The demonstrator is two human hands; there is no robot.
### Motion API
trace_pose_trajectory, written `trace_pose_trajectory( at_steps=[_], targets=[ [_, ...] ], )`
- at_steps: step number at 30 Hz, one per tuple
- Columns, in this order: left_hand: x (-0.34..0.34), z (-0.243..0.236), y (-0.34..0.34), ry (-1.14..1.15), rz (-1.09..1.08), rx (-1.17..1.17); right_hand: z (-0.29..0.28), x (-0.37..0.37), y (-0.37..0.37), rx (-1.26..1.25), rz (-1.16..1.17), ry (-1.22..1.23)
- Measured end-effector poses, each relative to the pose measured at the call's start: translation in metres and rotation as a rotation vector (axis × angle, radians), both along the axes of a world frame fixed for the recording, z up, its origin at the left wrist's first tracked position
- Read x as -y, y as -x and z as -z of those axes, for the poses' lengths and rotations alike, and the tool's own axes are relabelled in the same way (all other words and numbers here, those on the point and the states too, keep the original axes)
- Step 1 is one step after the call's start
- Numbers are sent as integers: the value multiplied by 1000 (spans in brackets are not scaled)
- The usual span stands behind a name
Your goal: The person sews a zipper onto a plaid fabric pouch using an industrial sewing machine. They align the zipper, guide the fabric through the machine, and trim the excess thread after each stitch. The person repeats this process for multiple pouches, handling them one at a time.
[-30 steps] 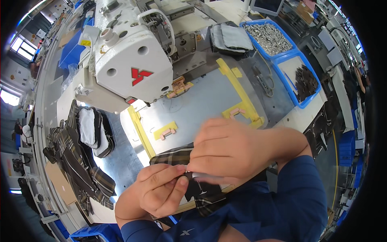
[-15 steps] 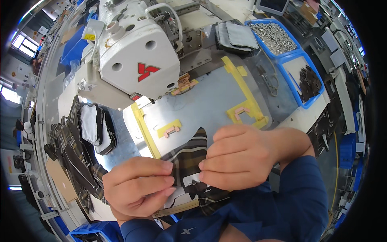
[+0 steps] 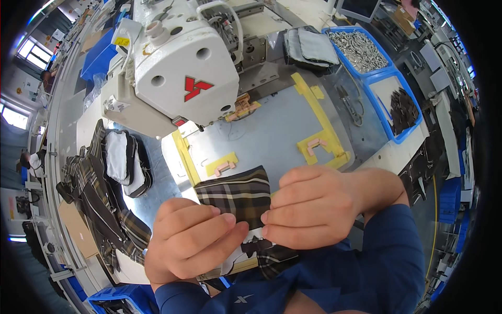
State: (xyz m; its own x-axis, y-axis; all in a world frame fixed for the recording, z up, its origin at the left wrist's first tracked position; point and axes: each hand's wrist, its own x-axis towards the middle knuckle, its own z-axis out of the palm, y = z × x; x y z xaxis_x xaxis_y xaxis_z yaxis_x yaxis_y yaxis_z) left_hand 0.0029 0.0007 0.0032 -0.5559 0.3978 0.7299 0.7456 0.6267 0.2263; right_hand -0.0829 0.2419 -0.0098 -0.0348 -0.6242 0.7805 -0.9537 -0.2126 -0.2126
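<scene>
Between my hands is a plaid fabric piece in brown, olive and black, with a white backing strip showing near its lower edge. My left hand pinches its lower left part, fingertips pressed together. With curled fingers my right hand grips its right edge. The upper part of the cloth lies spread on the metal plate of the sewing machine. More dark plaid cloth hangs below, close to my body; what the fingertips cover is hidden.
Yellow tape and small pink blocks mark the plate. Plaid pieces and white-backed patches lie at left. Another patch stack sits at the back. Blue trays at right hold metal parts and dark scraps; snips lie nearby.
The plaid piece has gone from bunched and folded to spread flatter, its upper edge now stretching left. My left hand has shifted slightly right; my right hand stays nearly in place.
</scene>
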Motion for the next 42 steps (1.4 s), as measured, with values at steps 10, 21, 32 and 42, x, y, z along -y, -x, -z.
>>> trace_pose_trajectory(
  at_steps=[10, 21, 32, 42],
  targets=[
    [5, -1, 7, -112, 317, 162, -5, -3, 3, 41, -56, -47],
    [8, 19, 11, -309, 481, 291, -4, -4, 4, 41, -33, 5],
    [2, 41, 13, -229, 350, 166, 4, -1, 1, -8, 70, 71],
    [-26, 77, 44, -881, -175, 945, 32, 13, 44, 847, 419, -437]
  ],
)
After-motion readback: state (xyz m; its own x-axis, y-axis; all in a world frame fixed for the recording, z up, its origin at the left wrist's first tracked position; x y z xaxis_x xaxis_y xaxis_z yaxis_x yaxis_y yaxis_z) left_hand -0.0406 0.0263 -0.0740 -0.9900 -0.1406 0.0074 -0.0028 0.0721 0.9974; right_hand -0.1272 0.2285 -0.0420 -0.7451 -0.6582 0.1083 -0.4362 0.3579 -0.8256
